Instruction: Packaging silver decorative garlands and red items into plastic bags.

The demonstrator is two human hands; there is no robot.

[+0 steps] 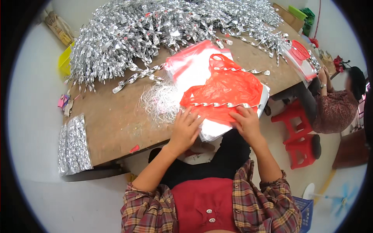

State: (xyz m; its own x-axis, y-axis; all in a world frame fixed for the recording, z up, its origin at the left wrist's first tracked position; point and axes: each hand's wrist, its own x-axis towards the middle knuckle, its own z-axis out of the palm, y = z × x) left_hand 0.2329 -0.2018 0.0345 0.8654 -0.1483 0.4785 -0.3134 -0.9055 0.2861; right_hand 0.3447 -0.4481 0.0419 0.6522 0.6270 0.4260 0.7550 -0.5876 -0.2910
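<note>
A red plastic bag (229, 87) lies flat on a stack of clear and white plastic sheets (213, 132) at the table's front edge. Two twisted silver strips cross the bag: a far strip (246, 70) and a near strip (217, 104). My left hand (186, 127) rests at the bag's lower left, fingers spread, just below the near strip's left end. With fingers apart, my right hand (247, 123) touches the bag by that strip's right end; its thumb points inward. Beside my left hand sits a tangle of thin white ties (159, 101).
Large heaps of twisted silver strips (120, 42) cover the back of the brown table (112, 128). Bundled strips (74, 145) hang at the left corner. On the right, a person (336, 105) works near a red basket (299, 50). Red stools (291, 120) stand below.
</note>
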